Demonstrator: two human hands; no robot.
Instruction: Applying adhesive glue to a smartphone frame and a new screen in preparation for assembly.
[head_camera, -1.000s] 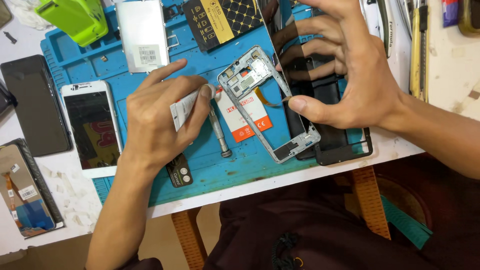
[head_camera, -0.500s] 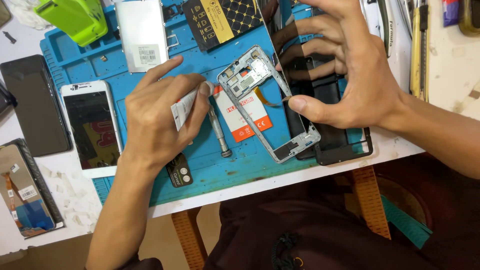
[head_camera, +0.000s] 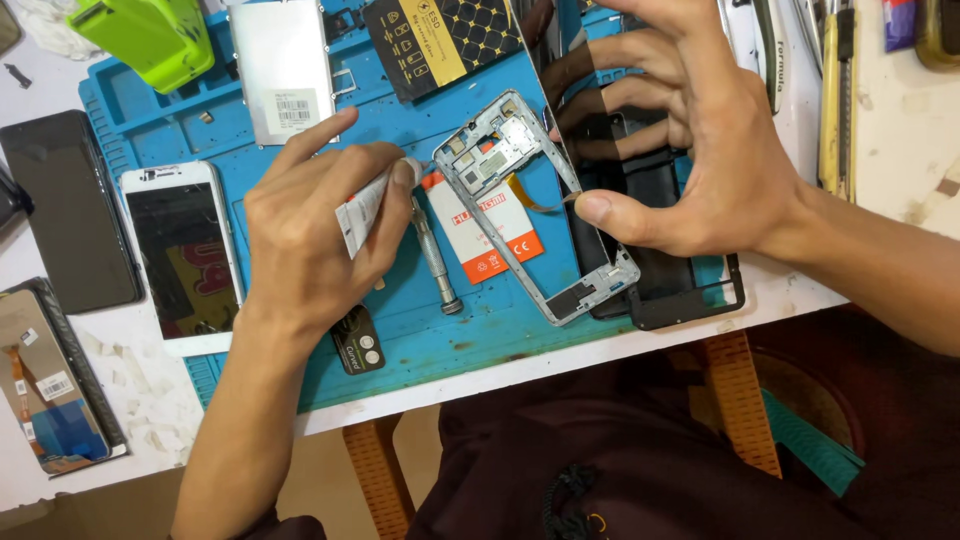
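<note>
A white table is seen from above, and its surface is marked with stains and scratches. Most of the table is covered by a blue mat, which reaches almost to the table's near edge. Left of the mat, bits of white paper are scattered on the table. Below the table's near edge, two orange-brown wooden legs are seen, one under the mat's middle and one under its right end. Beside the right leg, a green strip is visible. Under the table at the left, a tan floor is shown. The scene is lit evenly, and only soft shadows are cast on the mat.
</note>
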